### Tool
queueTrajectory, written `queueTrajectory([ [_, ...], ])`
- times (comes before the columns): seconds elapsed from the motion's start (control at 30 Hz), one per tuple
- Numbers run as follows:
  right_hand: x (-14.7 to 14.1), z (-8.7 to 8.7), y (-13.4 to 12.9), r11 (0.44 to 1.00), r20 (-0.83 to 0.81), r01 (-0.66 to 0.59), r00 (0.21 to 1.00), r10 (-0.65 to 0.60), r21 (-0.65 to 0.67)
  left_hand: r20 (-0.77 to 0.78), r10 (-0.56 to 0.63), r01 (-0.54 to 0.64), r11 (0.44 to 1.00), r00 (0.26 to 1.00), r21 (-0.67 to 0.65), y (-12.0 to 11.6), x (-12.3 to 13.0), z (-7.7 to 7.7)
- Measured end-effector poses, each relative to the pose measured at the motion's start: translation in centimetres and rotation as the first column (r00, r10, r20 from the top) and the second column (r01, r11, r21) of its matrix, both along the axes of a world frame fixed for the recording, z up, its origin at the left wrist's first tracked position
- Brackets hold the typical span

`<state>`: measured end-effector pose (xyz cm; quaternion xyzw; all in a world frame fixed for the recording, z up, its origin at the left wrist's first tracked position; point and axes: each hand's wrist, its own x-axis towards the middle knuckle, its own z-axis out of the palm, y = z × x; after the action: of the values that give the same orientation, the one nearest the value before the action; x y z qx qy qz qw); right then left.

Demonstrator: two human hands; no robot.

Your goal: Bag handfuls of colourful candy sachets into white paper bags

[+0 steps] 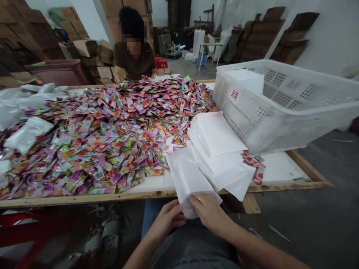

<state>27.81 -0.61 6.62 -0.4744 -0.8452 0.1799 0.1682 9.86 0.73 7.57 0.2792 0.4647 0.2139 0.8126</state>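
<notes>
My left hand (168, 218) and my right hand (209, 213) hold the lower end of a translucent white plastic bag (187, 179) just in front of the table's wooden front edge (84, 198). The bag's upper part lies on the white tabletop. Beyond it, a loose stack of similar white bags (217, 145) lies close to my hands. A large heap of small, colourful foil sachets (103, 138) covers the table's left and middle. Several red sachets (256, 164) lie beside the stack.
A white perforated plastic crate (280, 104) with white bags inside stands on the table's right. A co-worker (134, 59) sits across the table. Flattened cardboard is stacked behind. White plastic sheeting (28, 134) lies at the left. Shoes and a red stool sit below the front edge.
</notes>
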Motion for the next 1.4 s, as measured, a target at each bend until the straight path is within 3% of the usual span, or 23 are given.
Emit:
queueTrajectory([
  [0.1, 0.3, 0.9, -0.9, 0.991, -0.054, -0.055, 0.997, 0.049, -0.125, -0.064, -0.014, 0.016, 0.999, 0.998, 0.033, -0.2, 0.4, 0.0],
  [0.2, -0.3, 1.3, -0.3, 0.964, -0.038, -0.048, 0.999, 0.039, -0.261, -0.137, 0.018, -0.001, 0.992, 0.990, 0.127, -0.6, 1.4, -1.0],
  [0.27, -0.9, 1.8, 0.4, 0.955, -0.028, -0.030, 0.999, 0.023, -0.297, -0.180, 0.071, -0.031, 0.976, 0.981, 0.215, -0.6, 1.8, -1.8],
  [0.37, -0.4, 3.5, 0.4, 0.936, -0.095, -0.111, 0.992, 0.084, -0.334, -0.204, 0.116, -0.063, 0.967, 0.972, 0.248, -0.2, 1.5, -2.4],
  [0.47, 4.1, 4.5, -2.6, 0.893, -0.148, -0.096, 0.988, 0.033, -0.441, -0.218, 0.101, -0.045, 0.967, 0.971, 0.250, 0.3, 0.2, -2.1],
  [0.57, 11.4, 2.7, -7.9, 0.793, 0.052, 0.212, 0.974, -0.223, -0.572, -0.211, -0.050, 0.110, 0.953, 0.976, 0.281, 0.5, -1.8, -1.0],
  [0.63, 15.1, 0.4, -10.8, 0.753, 0.238, 0.371, 0.928, -0.286, -0.543, -0.261, -0.166, 0.248, 0.914, 0.951, 0.322, 0.6, -3.3, -0.2],
  [0.7, 16.0, -0.9, -11.6, 0.849, 0.265, 0.368, 0.922, -0.281, -0.379, -0.413, -0.188, 0.360, 0.846, 0.891, 0.393, 0.6, -4.6, 0.3],
  [0.77, 13.7, -0.6, -9.7, 0.941, 0.189, 0.240, 0.962, -0.197, -0.239, -0.633, -0.015, 0.446, 0.722, 0.774, 0.528, 0.8, -5.5, 0.3],
  [0.8, 11.8, 0.1, -8.0, 0.969, 0.150, 0.175, 0.977, -0.149, -0.175, -0.708, 0.130, 0.503, 0.616, 0.694, 0.606, 0.9, -5.7, 0.0],
  [0.87, 7.6, 1.7, -4.0, 0.996, 0.144, 0.074, 0.986, -0.079, 0.040, -0.724, 0.375, 0.657, 0.312, 0.578, 0.686, 1.4, -5.8, -0.9],
  [0.9, 5.8, 2.4, -2.0, 0.985, 0.158, -0.034, 0.987, 0.007, 0.171, -0.703, 0.426, 0.729, 0.135, 0.569, 0.671, 1.6, -5.8, -1.5],
  [0.97, 3.9, 2.9, 1.0, 0.918, 0.233, -0.289, 0.945, 0.228, 0.273, -0.701, 0.398, 0.799, -0.174, 0.592, 0.576, 2.3, -5.7, -2.7],
  [1.0, 3.7, 2.9, 1.9, 0.874, 0.270, -0.394, 0.908, 0.322, 0.284, -0.717, 0.360, 0.802, -0.278, 0.597, 0.529, 2.6, -5.7, -3.1],
  [1.03, 3.9, 2.6, 2.4, 0.836, 0.297, -0.473, 0.870, 0.394, 0.277, -0.737, 0.316, 0.795, -0.346, 0.598, 0.497, 2.8, -5.8, -3.4],
  [1.07, 4.4, 2.3, 2.6, 0.809, 0.312, -0.524, 0.841, 0.442, 0.265, -0.758, 0.267, 0.788, -0.379, 0.595, 0.485, 2.9, -5.9, -3.5],
  [1.13, 5.7, 1.6, 2.5, 0.792, 0.308, -0.560, 0.819, 0.484, 0.244, -0.788, 0.155, 0.774, -0.372, 0.596, 0.512, 2.6, -6.2, -3.4],
  [1.23, 7.0, 0.2, 2.2, 0.823, 0.231, -0.535, 0.839, 0.492, 0.190, -0.775, 0.003, 0.753, -0.241, 0.632, 0.613, 1.7, -5.8, -2.8],
  [1.3, 7.1, -0.9, 2.5, 0.866, 0.088, -0.467, 0.884, 0.458, 0.181, -0.729, -0.034, 0.725, -0.085, 0.684, 0.684, 1.4, -5.0, -2.4],
  [1.33, 7.0, -1.4, 2.8, 0.916, -0.015, -0.357, 0.931, 0.366, 0.180, -0.703, -0.019, 0.703, 0.012, 0.711, 0.711, 1.5, -4.5, -2.2],
  [1.4, 6.6, -2.0, 3.6, 0.996, -0.142, -0.088, 0.986, 0.088, 0.002, -0.677, 0.066, 0.650, 0.226, 0.733, 0.726, 2.2, -3.5, -1.8],
])
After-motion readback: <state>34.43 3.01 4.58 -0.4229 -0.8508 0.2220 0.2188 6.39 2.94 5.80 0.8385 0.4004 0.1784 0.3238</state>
